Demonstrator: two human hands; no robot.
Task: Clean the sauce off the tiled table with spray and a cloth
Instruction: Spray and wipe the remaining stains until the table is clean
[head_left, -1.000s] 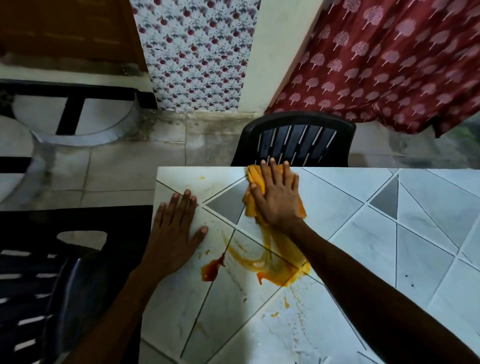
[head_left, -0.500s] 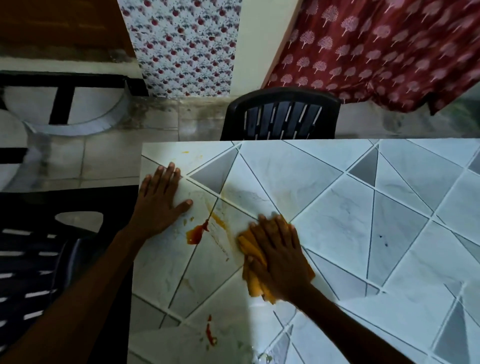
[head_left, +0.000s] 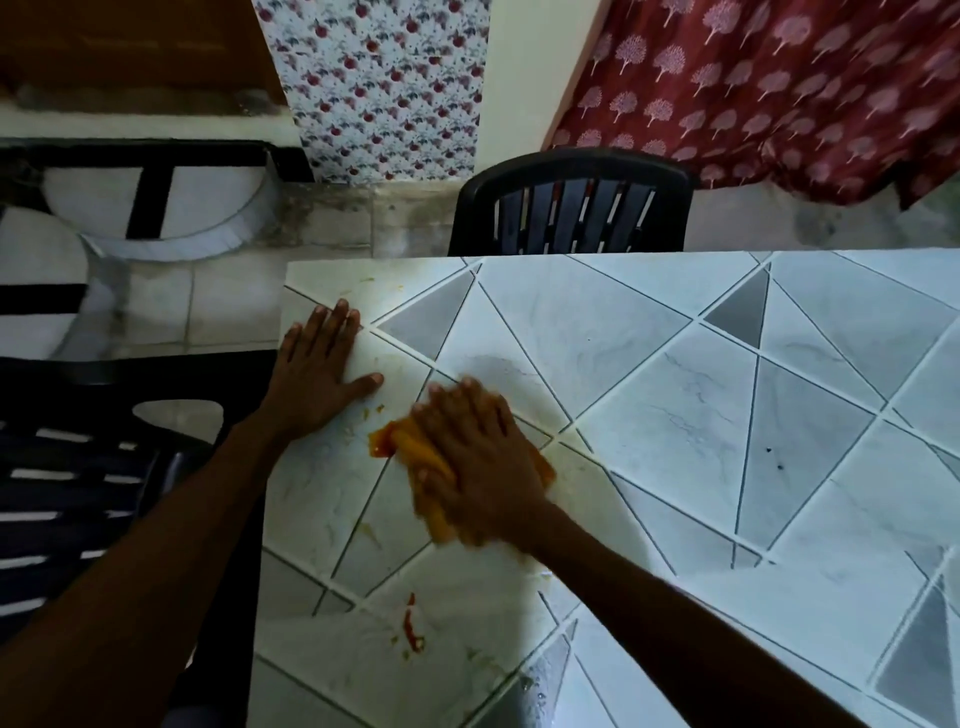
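My right hand presses flat on a yellow-orange cloth on the tiled table, near its left end; the hand is blurred by motion. The cloth's left edge is soaked red-orange with sauce. My left hand lies flat with spread fingers at the table's left edge, just left of the cloth. A small red streak of sauce sits on the tile nearer to me, with faint yellow smears around it. No spray bottle is in view.
A black plastic chair stands at the table's far side. Another dark chair is at my left, close to the table edge. A red patterned curtain hangs at the back right. Water drops lie near the front edge.
My right hand has dragged the cloth from the far edge toward me, then left over the red blob beside my left thumb, which is now covered. The left hand stays planted.
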